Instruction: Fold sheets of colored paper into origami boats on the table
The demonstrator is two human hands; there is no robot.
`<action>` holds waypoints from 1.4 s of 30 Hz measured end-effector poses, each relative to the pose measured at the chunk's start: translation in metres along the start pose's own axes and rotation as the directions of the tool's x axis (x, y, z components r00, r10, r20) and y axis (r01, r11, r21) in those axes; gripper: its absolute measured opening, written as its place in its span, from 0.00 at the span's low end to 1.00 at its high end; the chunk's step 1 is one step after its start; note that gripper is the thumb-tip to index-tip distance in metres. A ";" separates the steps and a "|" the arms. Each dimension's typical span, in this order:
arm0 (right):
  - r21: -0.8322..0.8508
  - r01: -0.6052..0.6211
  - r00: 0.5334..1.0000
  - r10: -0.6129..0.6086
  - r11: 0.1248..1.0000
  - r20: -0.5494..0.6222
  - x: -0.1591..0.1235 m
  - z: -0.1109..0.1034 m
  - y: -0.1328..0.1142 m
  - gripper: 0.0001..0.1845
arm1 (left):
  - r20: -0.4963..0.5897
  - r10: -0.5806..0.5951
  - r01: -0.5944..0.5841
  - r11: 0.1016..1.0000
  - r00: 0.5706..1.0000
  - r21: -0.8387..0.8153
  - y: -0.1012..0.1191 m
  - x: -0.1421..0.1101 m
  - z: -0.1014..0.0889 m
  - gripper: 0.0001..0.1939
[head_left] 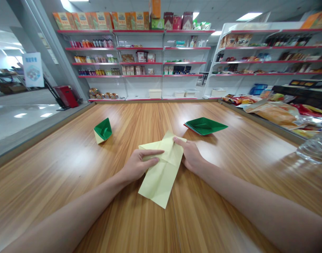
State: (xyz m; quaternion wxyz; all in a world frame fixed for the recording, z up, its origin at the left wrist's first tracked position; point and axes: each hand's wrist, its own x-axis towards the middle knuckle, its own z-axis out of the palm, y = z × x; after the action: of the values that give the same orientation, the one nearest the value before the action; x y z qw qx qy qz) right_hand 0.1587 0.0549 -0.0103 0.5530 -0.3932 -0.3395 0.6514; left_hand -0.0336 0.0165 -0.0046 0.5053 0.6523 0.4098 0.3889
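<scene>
A pale yellow sheet of paper [161, 179], partly folded and creased, is held just above the wooden table in front of me. My left hand [139, 163] grips its left side, index finger and thumb lying on top and the other fingers hidden beneath. At the upper right edge, my right hand [191, 153] pinches the paper with the thumb on top. Beyond the left hand stands a small green and yellow folded paper boat [104, 130]. A larger green paper boat [205, 126] with a reddish outer edge lies past the right hand.
The wooden table [71, 196] has a raised rim. Snack packages [276, 112] are heaped along its right side, with a clear plastic item [316, 147] nearer me. Stocked shelves [139, 63] line the back. A red cart [66, 96] stands on the floor at left.
</scene>
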 end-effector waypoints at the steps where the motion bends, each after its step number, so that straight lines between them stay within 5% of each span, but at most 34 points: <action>1: -0.024 0.016 1.000 -0.015 1.000 0.019 -0.001 0.000 0.001 0.07 | -0.027 0.012 -0.012 1.000 1.000 0.000 0.000 0.000 0.001 0.18; 7: -0.214 0.107 0.973 -0.058 0.971 0.226 -0.007 -0.002 0.008 0.15 | -0.145 0.044 -0.055 0.996 0.988 -0.069 -0.003 0.005 0.003 0.20; 12: -0.338 0.130 0.961 -0.035 0.932 0.273 -0.010 -0.002 0.007 0.19 | -0.183 0.070 -0.085 0.993 0.981 -0.078 -0.002 0.006 0.005 0.20; 20: -0.367 0.157 0.930 -0.013 0.917 0.367 -0.015 0.000 0.007 0.19 | -0.267 0.045 -0.076 0.992 0.963 -0.105 0.000 0.007 0.007 0.23; 27: -0.371 0.143 0.872 0.060 0.918 0.486 -0.022 0.008 0.005 0.21 | -0.427 0.070 -0.118 0.989 0.902 -0.089 -0.007 0.010 0.005 0.25; 35: -0.321 0.140 0.893 0.021 0.937 0.450 -0.023 0.012 0.007 0.25 | -0.357 -0.012 -0.084 0.964 0.934 -0.252 -0.009 0.011 0.005 0.30; 42: -0.360 0.152 0.913 0.009 0.920 0.408 -0.022 0.006 0.010 0.21 | -0.277 0.013 -0.081 0.968 0.961 -0.236 -0.005 0.009 0.003 0.28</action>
State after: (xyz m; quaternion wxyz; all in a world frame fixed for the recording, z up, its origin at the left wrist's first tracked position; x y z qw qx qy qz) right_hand 0.1508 0.0313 -0.0127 0.4074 -0.3387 -0.5813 0.6176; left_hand -0.0284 0.0242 -0.0091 0.5111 0.5346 0.4088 0.5347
